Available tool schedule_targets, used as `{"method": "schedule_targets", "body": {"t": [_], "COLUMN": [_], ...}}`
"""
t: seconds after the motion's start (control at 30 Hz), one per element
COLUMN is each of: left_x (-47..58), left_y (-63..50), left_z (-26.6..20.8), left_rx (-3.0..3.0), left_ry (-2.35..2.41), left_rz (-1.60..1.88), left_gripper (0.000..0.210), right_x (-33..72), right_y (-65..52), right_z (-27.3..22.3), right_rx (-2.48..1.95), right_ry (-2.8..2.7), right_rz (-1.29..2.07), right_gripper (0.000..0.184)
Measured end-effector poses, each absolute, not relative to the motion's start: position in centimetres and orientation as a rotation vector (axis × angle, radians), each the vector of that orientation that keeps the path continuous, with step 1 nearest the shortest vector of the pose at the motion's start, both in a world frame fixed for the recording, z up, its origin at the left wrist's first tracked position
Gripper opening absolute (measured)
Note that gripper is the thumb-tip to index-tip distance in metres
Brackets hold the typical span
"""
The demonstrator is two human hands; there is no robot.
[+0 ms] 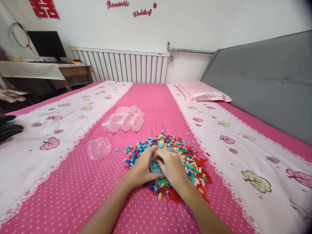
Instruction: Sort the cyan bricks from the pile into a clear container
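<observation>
A clear plastic container (151,169) with light-blue small bricks (156,167) inside sits over a pile of mixed coloured bricks (196,161) on the bed. My left hand (142,166) is wrapped round the container's left side, thumb toward the near edge. Over the container's opening is my right hand (172,165), its fingers curled down and inward. Whatever those fingertips pinch is hidden behind the hand. Red, blue, yellow, white and green bricks spread around both hands, and a few loose ones lie apart from the pile.
A clear square lid (98,148) lies flat left of the pile. Several clear containers (125,119) are grouped farther back. A pink pillow (201,91) rests by the grey headboard (263,78). Dark folded items (9,130) lie at the left edge.
</observation>
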State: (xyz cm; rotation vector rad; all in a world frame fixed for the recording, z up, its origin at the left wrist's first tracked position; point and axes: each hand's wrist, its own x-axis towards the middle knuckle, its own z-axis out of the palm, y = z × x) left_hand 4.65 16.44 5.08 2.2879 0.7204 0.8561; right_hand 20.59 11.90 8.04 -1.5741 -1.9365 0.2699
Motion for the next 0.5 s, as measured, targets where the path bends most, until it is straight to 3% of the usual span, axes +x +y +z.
{"method": "schedule_targets", "body": {"t": [0.5], "left_x": [4.82], "left_y": [16.23], "left_z": [5.64], "left_rx": [2.300], "left_ry": [0.710], "left_rz": [0.853], "left_gripper": [0.083], "right_x": [20.19], "right_y": [12.01], "right_z": [8.28], "right_rx": [-1.785], "right_ry": [-1.971], "right_rz": [0.100], "right_gripper": [0.013]}}
